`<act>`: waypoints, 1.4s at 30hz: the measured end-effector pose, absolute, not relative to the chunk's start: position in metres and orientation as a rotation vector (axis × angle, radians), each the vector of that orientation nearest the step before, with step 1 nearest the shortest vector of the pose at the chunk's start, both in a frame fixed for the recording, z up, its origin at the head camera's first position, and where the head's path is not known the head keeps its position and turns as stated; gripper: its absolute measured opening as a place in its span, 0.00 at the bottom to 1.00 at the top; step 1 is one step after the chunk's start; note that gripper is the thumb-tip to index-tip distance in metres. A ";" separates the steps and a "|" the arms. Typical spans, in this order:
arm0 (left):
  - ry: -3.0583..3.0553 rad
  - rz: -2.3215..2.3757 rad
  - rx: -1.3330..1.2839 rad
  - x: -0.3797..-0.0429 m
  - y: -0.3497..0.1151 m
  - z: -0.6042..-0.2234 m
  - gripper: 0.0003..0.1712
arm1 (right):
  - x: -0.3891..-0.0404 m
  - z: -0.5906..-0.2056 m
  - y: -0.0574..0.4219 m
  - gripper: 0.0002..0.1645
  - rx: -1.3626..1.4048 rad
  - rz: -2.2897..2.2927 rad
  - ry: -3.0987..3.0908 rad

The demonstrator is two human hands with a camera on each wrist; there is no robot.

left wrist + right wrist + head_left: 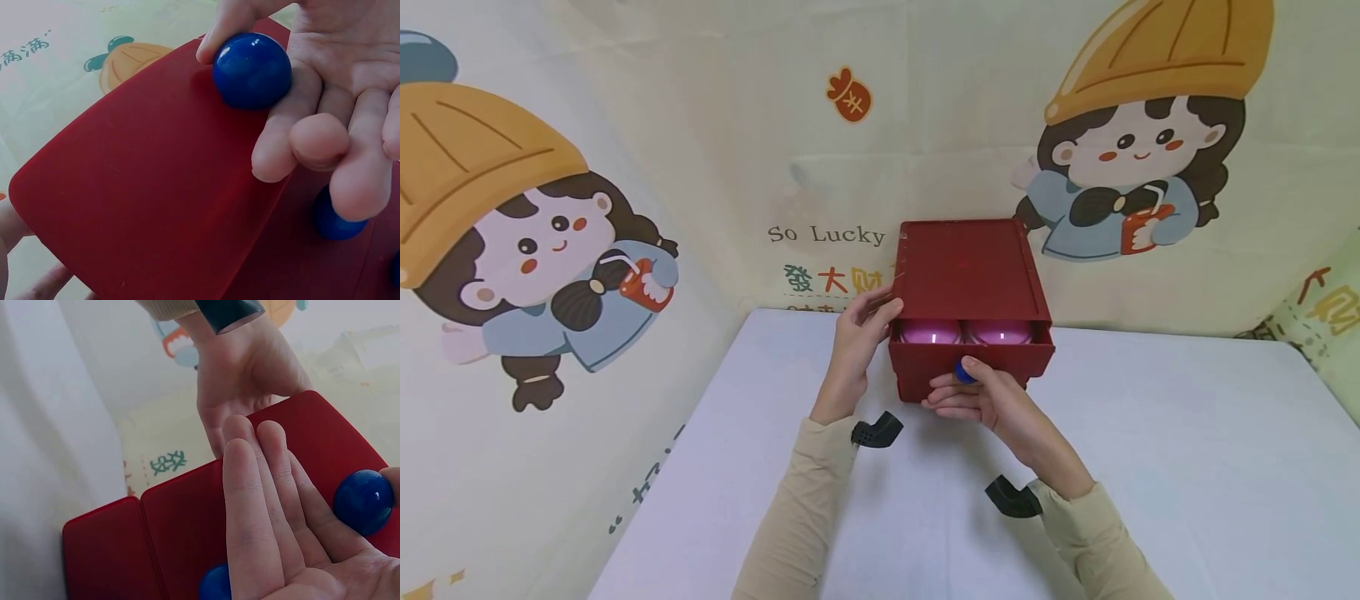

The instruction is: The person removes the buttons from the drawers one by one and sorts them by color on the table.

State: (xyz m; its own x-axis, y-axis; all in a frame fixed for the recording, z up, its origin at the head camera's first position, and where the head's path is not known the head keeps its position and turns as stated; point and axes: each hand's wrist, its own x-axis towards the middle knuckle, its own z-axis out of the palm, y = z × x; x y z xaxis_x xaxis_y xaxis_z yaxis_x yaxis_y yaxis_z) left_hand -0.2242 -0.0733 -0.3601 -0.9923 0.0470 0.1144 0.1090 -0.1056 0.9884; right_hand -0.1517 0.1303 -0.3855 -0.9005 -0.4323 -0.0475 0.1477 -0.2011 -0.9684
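A red drawer box stands against the back wall, its upper drawer partly pulled out. Two shiny pink round things show inside it. My left hand holds the box at its left side; in the right wrist view the left hand is behind the red edge, its fingertips partly hidden. With thumb and index finger, my right hand pinches the blue round knob on the drawer front. The other right-hand fingers are stretched out below the knob.
Another blue knob sits lower on the red front, partly behind the right fingers. The box stands on a white table near its back edge. A cloth with printed cartoon figures hangs behind. Black curved pieces sit at both wrists.
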 end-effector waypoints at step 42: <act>-2.147 -2.269 -0.163 -0.205 -0.072 -0.333 0.26 | -0.137 -0.385 0.130 0.33 -0.429 -2.128 1.710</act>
